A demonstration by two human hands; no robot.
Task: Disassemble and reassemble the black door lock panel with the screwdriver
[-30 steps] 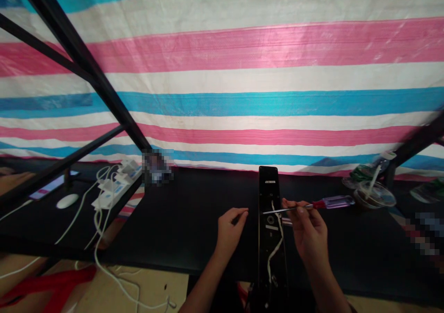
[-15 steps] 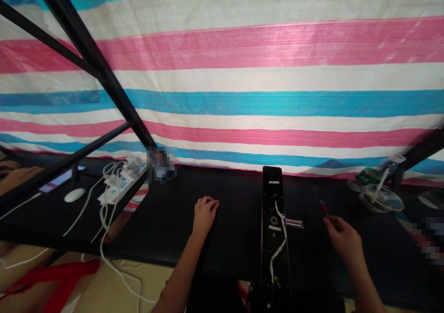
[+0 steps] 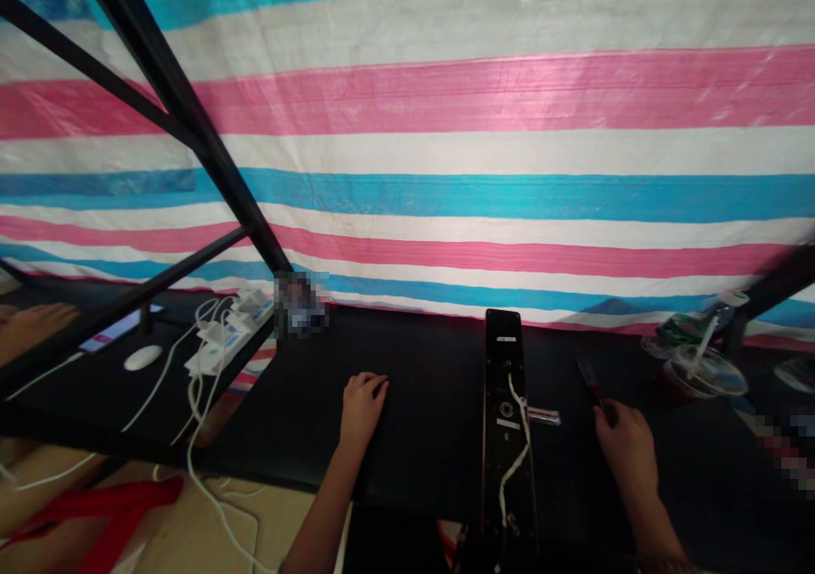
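My left hand [image 3: 362,406] rests on the black tabletop, fingers curled and drawn together at the tips; anything small between them cannot be made out. On the right, my right hand [image 3: 627,438] is closed on a slim object [image 3: 588,377], red near the fingers with a darker, clear-looking far end. Between both hands lies a long black device [image 3: 495,438] like a door-lock panel, its near end reaching past the table's front edge. A white cable [image 3: 515,464] runs along it. Touching its right side is a small, shiny clear packet [image 3: 544,416].
A lidded plastic cup with a straw [image 3: 706,374] stands at the right. White power strip [image 3: 222,340], loose cables, mouse [image 3: 143,357] and phone [image 3: 115,329] lie left, near another person's hand [image 3: 42,323]. A black metal frame [image 3: 210,154] crosses the left; striped sheeting [image 3: 446,149] hangs behind.
My left hand has slid slightly left and nearer to me. My right hand, still holding the slim object, has lowered slightly towards the tabletop. The view has shifted a little.
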